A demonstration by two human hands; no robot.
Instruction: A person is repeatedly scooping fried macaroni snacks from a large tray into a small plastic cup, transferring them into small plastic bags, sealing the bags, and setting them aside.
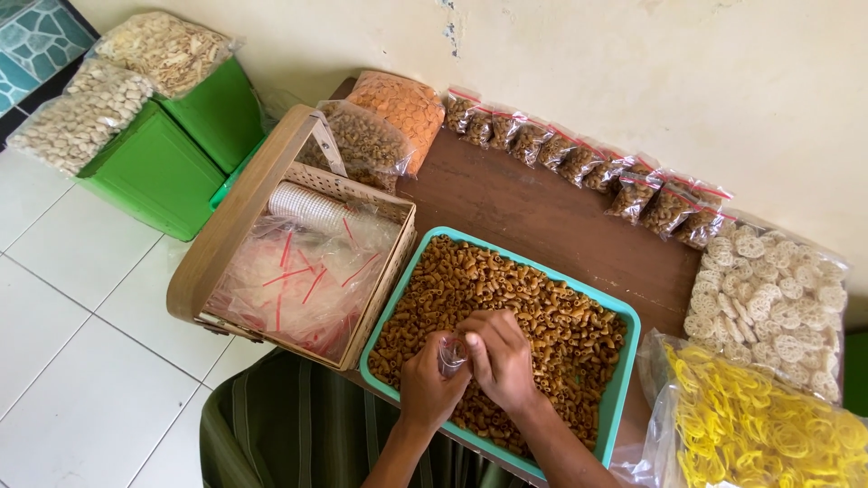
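Observation:
A teal tray (624,361) full of brown macaroni-shaped snacks (524,298) lies on a dark wooden table (524,212). Both hands work over the tray's near part. My left hand (427,384) grips a small clear plastic bag (451,352) held upright. My right hand (500,354) is closed at the bag's mouth, fingers pinched against it. What the fingers hold inside is hidden.
A woven basket (226,226) left of the tray holds empty red-striped zip bags (294,280) and a stack of white cups (307,206). Filled small bags (588,163) line the wall. Large bags of white (768,303), yellow (759,425) and orange (402,108) crackers surround the table. Green boxes (163,167) stand left.

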